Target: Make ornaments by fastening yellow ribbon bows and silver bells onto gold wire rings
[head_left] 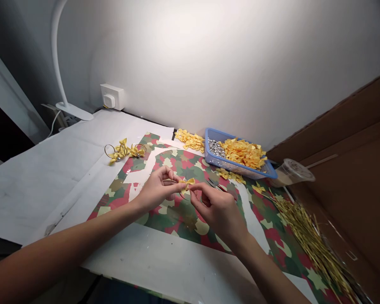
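Between my hands, over the patterned sheet, is a small yellow ribbon bow (191,181) with a thin wire loop curving below it. My left hand (160,185) pinches the bow from the left side, thumb and fingertips together. From the right, my right hand (220,207) pinches its lower edge; the exact grip is partly hidden by the fingers. A cutting tool (215,185) with dark blades and red handles lies just behind my right hand, partly covered. Left of my hands, finished-looking wire rings with yellow bows (123,151) lie in a cluster on the table.
A blue basket (240,166) holds yellow bows and silvery beads, with loose yellow bows (190,140) beside it. A clear plastic cup (293,172) lies tilted at the right, near gold-coloured wire stems (310,236). A white lamp (74,111) stands back left; cardboard (345,177) borders the right.
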A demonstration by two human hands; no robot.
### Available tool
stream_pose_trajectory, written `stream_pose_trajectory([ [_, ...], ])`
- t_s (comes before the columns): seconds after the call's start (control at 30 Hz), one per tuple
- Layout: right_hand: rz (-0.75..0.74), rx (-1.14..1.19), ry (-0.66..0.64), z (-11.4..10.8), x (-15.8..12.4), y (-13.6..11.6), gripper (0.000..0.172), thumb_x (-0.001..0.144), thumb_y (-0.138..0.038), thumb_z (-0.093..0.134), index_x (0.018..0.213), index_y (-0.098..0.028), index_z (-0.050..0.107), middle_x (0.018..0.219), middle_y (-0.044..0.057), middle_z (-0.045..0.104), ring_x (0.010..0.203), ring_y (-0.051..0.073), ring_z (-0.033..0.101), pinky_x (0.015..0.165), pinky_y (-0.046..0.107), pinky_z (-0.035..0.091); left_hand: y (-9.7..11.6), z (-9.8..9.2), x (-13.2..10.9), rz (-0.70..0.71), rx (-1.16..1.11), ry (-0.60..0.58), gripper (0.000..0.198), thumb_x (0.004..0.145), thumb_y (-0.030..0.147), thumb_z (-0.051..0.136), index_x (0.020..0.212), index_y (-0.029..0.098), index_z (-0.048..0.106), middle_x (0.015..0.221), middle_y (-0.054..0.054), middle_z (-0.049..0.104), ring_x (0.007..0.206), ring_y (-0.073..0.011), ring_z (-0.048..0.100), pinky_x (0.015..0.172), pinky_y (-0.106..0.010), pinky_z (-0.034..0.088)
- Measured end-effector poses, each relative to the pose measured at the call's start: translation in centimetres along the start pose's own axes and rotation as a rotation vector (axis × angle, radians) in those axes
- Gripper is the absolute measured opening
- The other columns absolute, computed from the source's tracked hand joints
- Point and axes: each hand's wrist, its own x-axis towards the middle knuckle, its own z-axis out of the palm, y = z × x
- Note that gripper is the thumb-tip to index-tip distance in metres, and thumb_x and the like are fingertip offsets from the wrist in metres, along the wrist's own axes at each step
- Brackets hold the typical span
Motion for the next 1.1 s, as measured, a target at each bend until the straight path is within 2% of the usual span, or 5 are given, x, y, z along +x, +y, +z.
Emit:
stream_pose_trajectory([
  [0.33,-0.014,-0.044,-0.081,-0.3,0.2,-0.1,0.016,0.086,-0.021,0.049,0.078,-0.017,0.062,0.05,-0.005,0.049,0.041,0.009,0.041,0.045,0.02,0.029,0.1,0.0,0.0,-0.042,-0.016,-0.017,0.042,0.064,0.032,0.079,0.072,0.019,0.039,0.072,0.003,0.063,0.053,-0.0078,0.056,0.048,-0.02,0.041],
  [0.63,-0.131,0.095,-0.184,0.0,0.6,0.6,0.019,0.088,-0.018,0.046,0.079,-0.018,0.063,0.051,-0.004,0.048,0.041,0.009,0.035,0.044,0.022,0.027,-0.1,-0.1,-0.1,-0.047,-0.065,-0.019,0.04,0.066,0.031,0.077,0.07,0.019,0.039,0.072,0.004,0.06,0.052,-0.0063,0.052,0.051,-0.021,0.041],
  [0.77,-0.132,0.161,-0.185,0.1,0.7,0.7,0.017,0.088,-0.021,0.048,0.082,-0.019,0.064,0.056,-0.003,0.052,0.047,0.01,0.043,0.048,0.022,0.032,0.0,-0.1,-0.1,-0.044,-0.072,-0.006,0.04,0.065,0.03,0.077,0.071,0.019,0.039,0.073,0.003,0.059,0.054,-0.0073,0.053,0.05,-0.021,0.041],
  [0.97,0.502,0.743,0.077,0.6,0.7,0.5,0.022,0.082,-0.04,0.061,0.073,-0.02,0.056,0.067,-0.001,0.054,0.06,0.013,0.049,0.055,0.023,0.04,0.1,0.2,-0.2,-0.048,-0.026,0.018,0.038,0.066,0.028,0.077,0.072,0.019,0.041,0.077,0.002,0.06,0.065,-0.0107,0.06,0.051,-0.02,0.042],
  [1.1,0.61,0.895,0.016,1.5,0.3,0.7,0.028,0.077,-0.046,0.065,0.082,-0.019,0.063,0.071,0.0,0.057,0.057,0.011,0.048,0.049,0.022,0.039,0.0,0.4,-0.3,-0.039,-0.075,-0.028,0.038,0.066,0.024,0.077,0.07,0.018,0.04,0.074,0.003,0.061,0.069,-0.0101,0.062,0.063,-0.022,0.047],
])
